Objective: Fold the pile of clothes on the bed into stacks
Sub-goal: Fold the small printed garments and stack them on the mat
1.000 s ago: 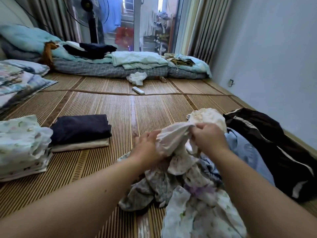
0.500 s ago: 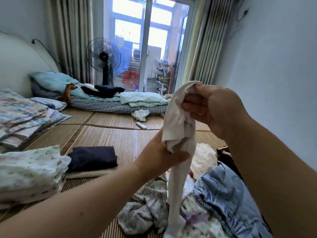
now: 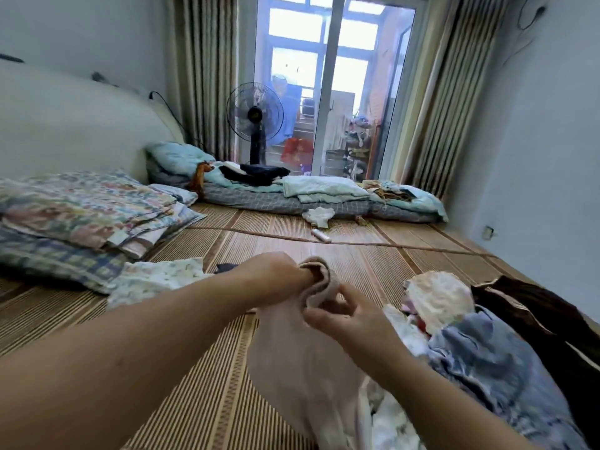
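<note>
While both hands hold a pale beige garment [image 3: 292,358] over the bed's woven mat [image 3: 201,401], the left hand [image 3: 276,277] has its grip curled round the top fold and the right hand [image 3: 347,319] pinches the cloth just beside it. The unfolded pile [image 3: 480,362] lies near right, and a folded floral stack [image 3: 156,277] sits left.
</note>
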A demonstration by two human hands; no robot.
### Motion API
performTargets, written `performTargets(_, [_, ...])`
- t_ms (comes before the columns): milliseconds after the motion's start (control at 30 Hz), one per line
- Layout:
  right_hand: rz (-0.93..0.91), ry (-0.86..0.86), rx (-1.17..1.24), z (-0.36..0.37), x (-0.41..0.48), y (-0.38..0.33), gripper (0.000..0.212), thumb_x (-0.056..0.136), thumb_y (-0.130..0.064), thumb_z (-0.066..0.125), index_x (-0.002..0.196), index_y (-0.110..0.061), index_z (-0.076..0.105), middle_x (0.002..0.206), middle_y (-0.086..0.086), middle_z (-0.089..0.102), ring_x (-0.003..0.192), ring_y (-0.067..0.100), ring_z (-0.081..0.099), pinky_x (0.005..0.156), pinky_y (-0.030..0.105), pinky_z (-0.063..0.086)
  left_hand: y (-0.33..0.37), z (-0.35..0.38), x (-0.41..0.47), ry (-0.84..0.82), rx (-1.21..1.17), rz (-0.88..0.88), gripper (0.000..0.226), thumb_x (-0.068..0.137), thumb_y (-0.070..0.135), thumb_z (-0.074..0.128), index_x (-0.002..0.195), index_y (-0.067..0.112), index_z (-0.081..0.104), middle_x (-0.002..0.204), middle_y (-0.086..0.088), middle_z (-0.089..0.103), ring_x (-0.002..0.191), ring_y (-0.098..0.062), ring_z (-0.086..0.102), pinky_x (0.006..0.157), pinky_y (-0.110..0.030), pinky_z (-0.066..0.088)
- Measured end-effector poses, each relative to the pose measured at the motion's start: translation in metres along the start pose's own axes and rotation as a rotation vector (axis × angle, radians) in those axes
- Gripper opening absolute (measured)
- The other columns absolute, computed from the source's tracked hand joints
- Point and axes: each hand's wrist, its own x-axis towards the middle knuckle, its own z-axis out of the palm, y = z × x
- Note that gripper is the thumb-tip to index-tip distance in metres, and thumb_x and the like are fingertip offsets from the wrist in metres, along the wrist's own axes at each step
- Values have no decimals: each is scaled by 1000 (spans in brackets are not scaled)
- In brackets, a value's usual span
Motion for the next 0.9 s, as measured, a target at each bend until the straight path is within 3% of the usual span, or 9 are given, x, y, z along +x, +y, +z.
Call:
performTargets(67, [-69, -35, -142, 29, -1, -9, 54, 52, -64, 70, 99, -40, 64, 89, -22, 69, 83, -7, 64, 63, 10, 48, -2, 1, -10, -55, 70, 59, 32, 93, 37, 50, 95, 8, 63, 92, -12, 66, 83, -28, 62, 63, -29, 40])
performTargets(133, [-118, 25, -263, 43, 5, -15, 45, 58, -60, 66, 93, -32, 65, 82, -12, 68, 80, 4, 63, 61, 22, 47, -6, 0, -21, -59, 134, 134, 29, 94, 31, 48, 106, 8, 61, 98, -14, 65, 86, -29, 62, 62, -33, 40])
performTargets(200, [-120, 72, -338, 45, 13, -19, 20, 76, -41, 66, 72, -23, 59, 68, -6, 59, 72, 18, 59, 58, 30, 39, -15, -11, -30, -52, 193, 118, 26, 91, 37, 48, 92, 17, 64, 86, -5, 64, 76, -20, 58, 57, -30, 40])
performTargets(300, [-142, 82, -427, 30, 22, -25, 27, 88, -22, 57, 62, -16, 58, 56, -4, 51, 61, 19, 51, 55, 31, 35, -38, -32, -34, -54, 210, 92, 16, 84, 29, 52, 74, 24, 62, 77, 4, 63, 71, -13, 59, 55, -25, 41])
performTargets(367, [-213, 52, -478, 11, 25, -40, 21, 89, -20, 58, 71, -18, 69, 58, -6, 59, 58, 10, 55, 51, 22, 37, -50, -54, -40, -27, 185, 85, 22, 85, 22, 54, 67, 29, 63, 74, 8, 65, 71, -10, 61, 57, -24, 46])
performTargets(500, [-317, -102, -538, -24, 30, -82, 17, 86, -28, 69, 69, -29, 69, 59, -14, 64, 53, -4, 56, 48, 9, 40, -64, -99, -43, 2, 119, 123, 19, 90, 33, 63, 74, 28, 71, 72, 9, 69, 67, -9, 64, 65, -26, 54])
performTargets(700, [-369, 69, -250, -60, 51, -149, 9, 74, -19, 81, 75, -23, 73, 66, -7, 71, 61, 6, 64, 58, 19, 53, -46, -165, -38, 127, -65, 166, 16, 96, 27, 58, 91, 20, 72, 84, -16, 67, 70, -22, 55, 66, -33, 46])
performTargets(800, [-311, 201, -128, -65, 67, -172, 13, 72, -19, 83, 78, -16, 72, 77, 4, 71, 72, 20, 68, 67, 34, 59, -35, -192, -32, 203, -129, 79, 21, 93, 38, 61, 85, 20, 70, 66, -1, 67, 54, -14, 58, 59, -26, 44])
performTargets(900, [-268, 339, -80, -52, 82, -186, 19, 70, -17, 84, 74, -13, 66, 73, 7, 66, 66, 24, 66, 60, 35, 57, -19, -205, -21, 246, -184, -58, 26, 87, 33, 69, 72, 12, 62, 41, 3, 55, 33, -10, 51, 55, -22, 39])
